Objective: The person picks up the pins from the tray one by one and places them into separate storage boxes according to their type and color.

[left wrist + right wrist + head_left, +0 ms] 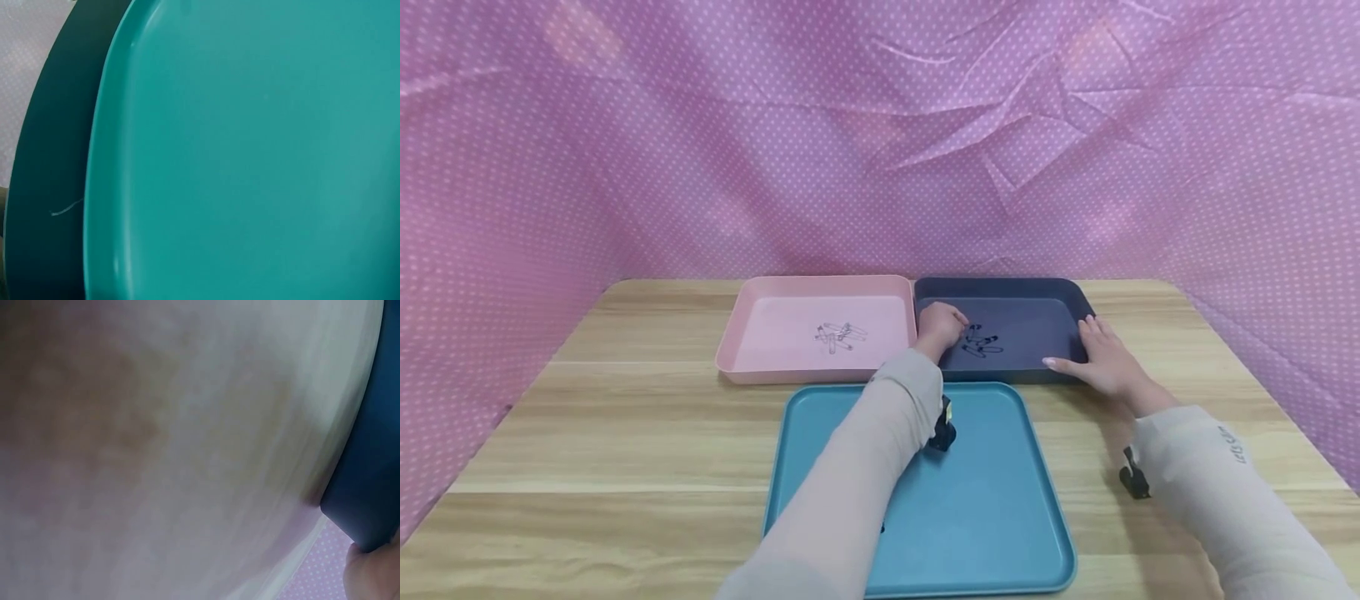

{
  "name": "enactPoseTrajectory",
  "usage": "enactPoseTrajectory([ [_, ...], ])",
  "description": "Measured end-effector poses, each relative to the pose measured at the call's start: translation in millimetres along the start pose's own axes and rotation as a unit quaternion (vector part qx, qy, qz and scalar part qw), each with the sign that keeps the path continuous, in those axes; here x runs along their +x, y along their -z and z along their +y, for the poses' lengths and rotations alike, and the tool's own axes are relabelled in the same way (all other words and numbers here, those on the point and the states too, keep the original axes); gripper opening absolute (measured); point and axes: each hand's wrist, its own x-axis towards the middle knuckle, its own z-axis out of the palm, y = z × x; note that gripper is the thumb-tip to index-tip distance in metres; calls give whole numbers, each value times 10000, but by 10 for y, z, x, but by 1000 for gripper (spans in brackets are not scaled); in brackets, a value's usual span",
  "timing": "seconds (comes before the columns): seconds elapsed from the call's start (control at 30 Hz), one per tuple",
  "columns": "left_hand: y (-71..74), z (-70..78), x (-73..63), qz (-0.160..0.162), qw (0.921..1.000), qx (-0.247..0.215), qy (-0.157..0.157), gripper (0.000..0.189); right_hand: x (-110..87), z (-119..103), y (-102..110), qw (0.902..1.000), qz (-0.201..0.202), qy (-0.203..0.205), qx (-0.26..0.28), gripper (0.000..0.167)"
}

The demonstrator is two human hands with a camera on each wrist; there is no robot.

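Note:
My left hand (942, 325) reaches over the left part of the dark blue tray (1037, 312), fingers bent, fingertips beside several black safety pins (982, 342) lying there. Whether a pin sits between those fingertips is hidden. With thumb and fingers spread, my right hand (1108, 362) rests on the same tray's front right corner; the right wrist view shows part of the hand at the tray wall (365, 487). To the left, a pink tray (775, 333) contains several silver safety pins (840, 335).
A teal tray (985, 500) lies in front of both, under my left forearm, and fills most of the left wrist view. A small dark bit (882, 527) shows on it by the sleeve. Wooden tabletop (625, 442) surrounds the trays; a pink dotted cloth (850, 167) hangs behind.

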Motion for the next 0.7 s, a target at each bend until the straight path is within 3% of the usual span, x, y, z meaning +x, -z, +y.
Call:
enactPoseTrajectory([
  [0.07,-415,-280,425,170,9998,118,-69,24,2,0,-3,10000,15,1,-9,101],
  [0.13,-690,-463,710,204,9996,157,-83,23,1,-1,-3,10000,14,-1,-9,101],
  [0.17,-414,-243,400,143,9997,214,53,22,0,-2,-2,10000,17,5,-12,100],
  [0.2,-199,-96,176,35,9998,147,128,21,-1,-3,-1,10000,19,7,-12,100],
  [0.3,203,163,-235,-159,9997,-35,159,20,-5,-2,0,10000,16,12,-11,100],
  [0.37,325,225,-338,-380,9990,-124,191,20,-9,0,0,10000,20,8,-18,100],
  [0.43,272,153,-297,-186,9996,-183,-109,17,-12,0,-1,10000,27,8,-19,101],
  [0.5,360,225,-378,-346,9993,-102,19,15,-13,1,-4,10000,34,10,-20,101],
  [0.6,539,403,-621,-207,9998,-37,27,14,-17,-4,3,10000,46,22,-41,101],
  [0.7,798,620,-929,-327,9991,-135,240,17,-19,-8,11,10000,64,34,-63,102],
])
